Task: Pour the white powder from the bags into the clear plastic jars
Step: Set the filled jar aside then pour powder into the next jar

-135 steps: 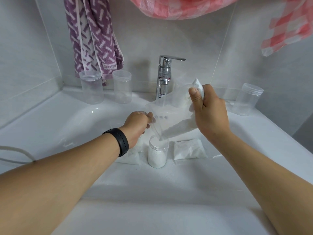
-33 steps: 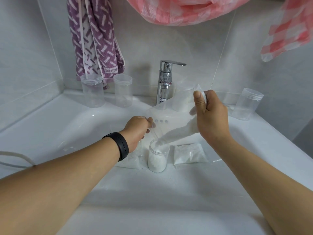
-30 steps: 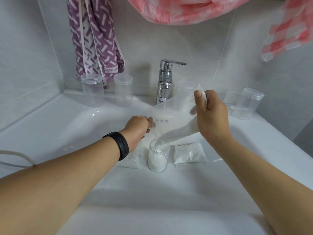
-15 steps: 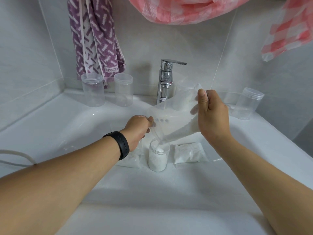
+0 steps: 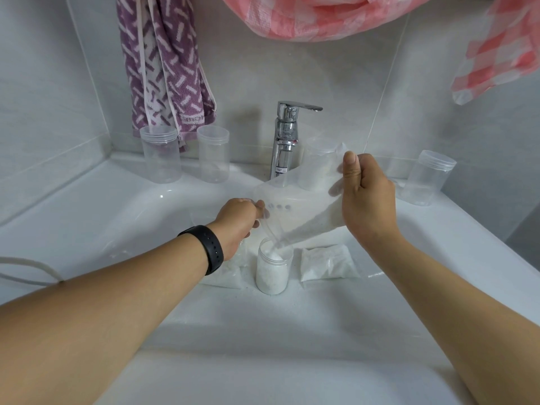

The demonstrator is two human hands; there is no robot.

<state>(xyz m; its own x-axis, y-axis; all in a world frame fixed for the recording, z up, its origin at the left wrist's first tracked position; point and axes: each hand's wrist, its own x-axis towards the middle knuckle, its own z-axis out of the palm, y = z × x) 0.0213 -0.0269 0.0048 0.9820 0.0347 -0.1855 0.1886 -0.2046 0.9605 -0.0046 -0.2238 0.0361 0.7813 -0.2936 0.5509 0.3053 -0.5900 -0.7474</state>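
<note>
- Tilting the clear bag (image 5: 295, 206) corner-down, the right hand (image 5: 366, 200) pinches its raised rear end between thumb and curled fingers, so the white powder (image 5: 317, 219) slides down the lower fold toward the mouth.
- The left hand (image 5: 238, 220) has its fingers curled on the bag's low edge, just beside the opening; that hold looks meant to narrow the mouth into a spout and keep it over the target.
- Directly below the left hand's fingertips stands the open jar (image 5: 273, 268), upright, well filled, the bag's tip at its rim; the spout sits this low, I judge, to keep spill small.
- Under the left wrist lies a sealed powder bag (image 5: 228, 276), and below the right hand lies another sealed bag (image 5: 327, 263), both touching or just beside the jar, probably kept within reach for later pours.
- Beyond the left hand, two empty jars (image 5: 160, 154) stand at the wall; another empty jar (image 5: 428, 178) stands out past the right hand, and a part-filled one (image 5: 317, 168) shows through the bag, behind it.
- All rests on the white basin (image 5: 117, 217), with the tap (image 5: 285, 135) beyond both hands.
</note>
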